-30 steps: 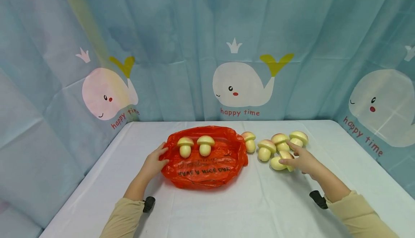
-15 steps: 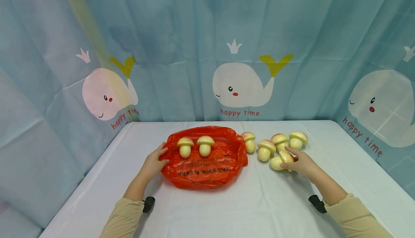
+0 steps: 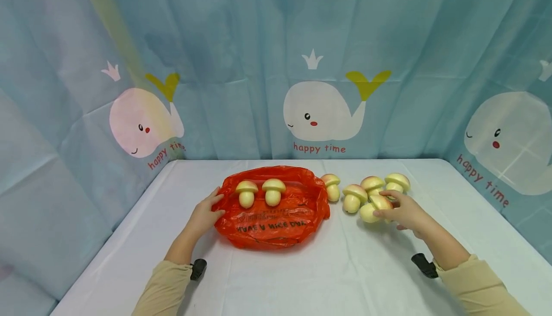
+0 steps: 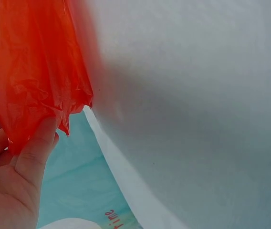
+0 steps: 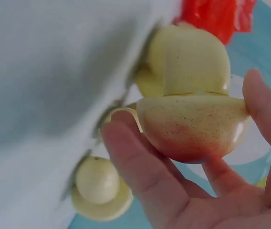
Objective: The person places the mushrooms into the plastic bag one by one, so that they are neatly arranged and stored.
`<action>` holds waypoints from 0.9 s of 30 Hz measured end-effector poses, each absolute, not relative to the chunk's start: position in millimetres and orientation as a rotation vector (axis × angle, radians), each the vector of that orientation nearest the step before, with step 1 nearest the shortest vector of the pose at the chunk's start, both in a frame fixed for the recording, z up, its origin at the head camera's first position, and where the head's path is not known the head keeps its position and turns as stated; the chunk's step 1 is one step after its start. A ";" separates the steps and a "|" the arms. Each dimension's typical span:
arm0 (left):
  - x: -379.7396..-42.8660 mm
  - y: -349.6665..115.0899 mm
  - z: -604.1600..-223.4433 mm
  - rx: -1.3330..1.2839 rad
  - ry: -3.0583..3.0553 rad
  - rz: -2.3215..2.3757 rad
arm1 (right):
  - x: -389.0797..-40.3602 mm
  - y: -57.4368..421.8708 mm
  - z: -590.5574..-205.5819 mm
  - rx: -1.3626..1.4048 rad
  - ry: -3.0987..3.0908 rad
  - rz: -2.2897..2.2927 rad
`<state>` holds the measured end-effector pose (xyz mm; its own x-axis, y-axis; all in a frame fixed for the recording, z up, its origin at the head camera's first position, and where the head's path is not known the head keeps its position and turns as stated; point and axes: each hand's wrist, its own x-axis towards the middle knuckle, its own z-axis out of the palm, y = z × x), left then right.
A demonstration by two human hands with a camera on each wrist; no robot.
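My left hand (image 3: 204,214) holds the left edge of a crumpled red plastic bag (image 3: 271,237). In the left wrist view, the thumb (image 4: 39,148) lies over the bag's film with fingers behind it. Two pale yellow toy mushrooms, one on the left (image 3: 247,200) and one on the right (image 3: 273,196), lie within the bag's outline. On the right, my right hand (image 3: 407,214) grips another toy mushroom (image 5: 192,119) by its cap, between thumb and fingers. This cap has a speckled red blush and faces the palm; the stem points away.
Several more toy mushrooms (image 3: 353,198) sit close around the held one, toward the table's back right. One mushroom (image 3: 331,189) stands right at the bag's right edge. The white-covered table (image 3: 302,282) ends at a blue whale-print curtain (image 3: 233,115).
My right hand has closed its fingers on the front mushroom, which has shifted and tilted slightly. The left hand and the bag keep their place.
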<state>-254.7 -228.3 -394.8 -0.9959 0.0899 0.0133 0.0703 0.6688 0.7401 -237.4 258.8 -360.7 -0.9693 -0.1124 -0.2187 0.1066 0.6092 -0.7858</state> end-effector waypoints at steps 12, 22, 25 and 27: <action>-253.7 -228.4 -394.5 0.173 2.867 1.269 | -249.7 238.0 -326.9 -0.054 2.384 -1.491; -253.8 -228.3 -394.9 0.169 2.869 1.262 | -271.4 209.3 -310.7 -0.102 2.268 -1.584; -254.5 -227.2 -395.2 0.150 2.854 1.265 | -278.0 201.7 -310.0 -0.169 2.267 -1.576; -254.6 -226.5 -395.2 0.140 2.849 1.268 | -281.5 196.7 -310.1 -0.212 2.282 -1.564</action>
